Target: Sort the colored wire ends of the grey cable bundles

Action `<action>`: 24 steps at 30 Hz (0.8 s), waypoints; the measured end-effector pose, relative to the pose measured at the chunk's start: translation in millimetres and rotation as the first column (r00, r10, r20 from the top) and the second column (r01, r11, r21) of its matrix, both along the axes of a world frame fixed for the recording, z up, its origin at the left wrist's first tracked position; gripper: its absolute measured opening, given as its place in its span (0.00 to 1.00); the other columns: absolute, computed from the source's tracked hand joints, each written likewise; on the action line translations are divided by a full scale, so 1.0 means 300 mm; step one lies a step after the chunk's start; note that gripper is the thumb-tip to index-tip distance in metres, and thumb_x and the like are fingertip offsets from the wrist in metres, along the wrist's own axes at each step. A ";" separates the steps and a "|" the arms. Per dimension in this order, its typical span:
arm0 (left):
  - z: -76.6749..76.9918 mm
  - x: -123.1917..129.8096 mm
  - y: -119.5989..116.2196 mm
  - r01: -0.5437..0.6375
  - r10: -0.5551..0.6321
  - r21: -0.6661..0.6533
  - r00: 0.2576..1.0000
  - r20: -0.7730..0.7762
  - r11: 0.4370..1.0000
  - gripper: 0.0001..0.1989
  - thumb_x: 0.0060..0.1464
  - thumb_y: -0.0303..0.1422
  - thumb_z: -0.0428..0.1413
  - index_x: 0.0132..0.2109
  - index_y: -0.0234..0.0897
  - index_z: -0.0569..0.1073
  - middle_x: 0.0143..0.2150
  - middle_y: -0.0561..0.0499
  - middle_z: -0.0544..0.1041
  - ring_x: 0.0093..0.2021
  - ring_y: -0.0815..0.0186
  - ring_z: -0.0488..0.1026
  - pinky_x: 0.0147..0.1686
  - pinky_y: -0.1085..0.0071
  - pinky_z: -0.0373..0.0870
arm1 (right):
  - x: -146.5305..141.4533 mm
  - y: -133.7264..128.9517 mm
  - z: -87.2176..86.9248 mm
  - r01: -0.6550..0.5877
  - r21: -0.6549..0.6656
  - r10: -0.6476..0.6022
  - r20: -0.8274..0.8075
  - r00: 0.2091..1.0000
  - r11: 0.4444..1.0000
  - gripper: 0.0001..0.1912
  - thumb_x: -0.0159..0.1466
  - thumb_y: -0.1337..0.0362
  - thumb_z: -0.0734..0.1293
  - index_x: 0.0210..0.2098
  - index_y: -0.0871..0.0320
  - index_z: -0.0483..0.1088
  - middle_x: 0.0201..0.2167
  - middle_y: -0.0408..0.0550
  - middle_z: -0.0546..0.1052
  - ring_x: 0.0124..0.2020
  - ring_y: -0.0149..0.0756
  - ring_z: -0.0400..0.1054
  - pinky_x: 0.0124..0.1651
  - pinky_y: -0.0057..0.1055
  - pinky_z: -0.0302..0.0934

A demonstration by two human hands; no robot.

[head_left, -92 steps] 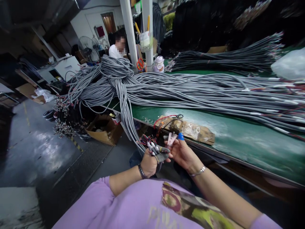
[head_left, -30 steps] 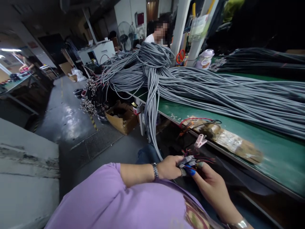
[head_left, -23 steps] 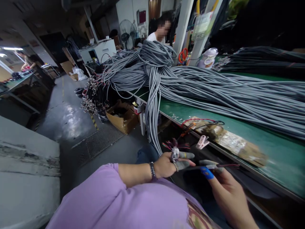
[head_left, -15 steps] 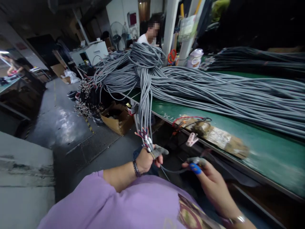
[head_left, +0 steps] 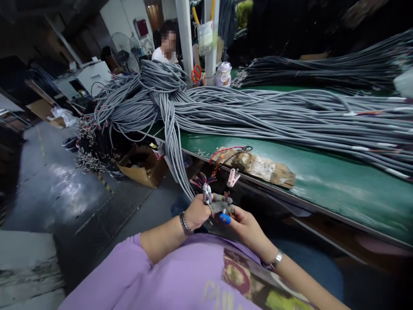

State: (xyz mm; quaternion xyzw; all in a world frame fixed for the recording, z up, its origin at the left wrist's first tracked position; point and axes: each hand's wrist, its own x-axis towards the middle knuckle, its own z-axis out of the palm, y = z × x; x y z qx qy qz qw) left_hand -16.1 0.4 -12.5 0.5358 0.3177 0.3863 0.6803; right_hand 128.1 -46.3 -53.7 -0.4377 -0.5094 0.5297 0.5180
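Note:
Several grey cables (head_left: 174,142) hang over the table edge, and their stripped ends with thin coloured wires (head_left: 204,181) stick up from my left hand (head_left: 200,211). That hand is closed round the cables, with grey wrapping on its fingers. Just to its right, my right hand (head_left: 240,221) is pinched, its fingertips close against the left fingers. Blue tape covers the right thumb. A small white cable end (head_left: 224,211) shows between the right fingertips, with thin wires near it; the rest of that cable is hidden by the hands.
Long grey cables (head_left: 258,107) cover much of the green table (head_left: 322,206). At its near edge are a taped wooden block (head_left: 264,168) and a pink clip (head_left: 232,177). A cardboard box (head_left: 142,168) stands below. Behind the cables sits a co-worker (head_left: 164,49).
My right hand has come left, from well apart to against my left hand. The whole view has swung right, so more of the table's right side shows.

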 end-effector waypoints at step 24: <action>-0.033 0.023 0.016 -0.158 0.160 0.056 0.986 -0.040 0.986 0.20 0.43 0.47 0.64 0.34 0.32 0.79 0.28 0.48 0.77 0.27 0.70 0.69 0.24 0.76 0.60 | 0.053 0.022 0.017 0.003 0.111 -0.036 0.300 0.953 0.994 0.14 0.57 0.52 0.68 0.30 0.58 0.72 0.26 0.46 0.76 0.31 0.39 0.70 0.35 0.32 0.65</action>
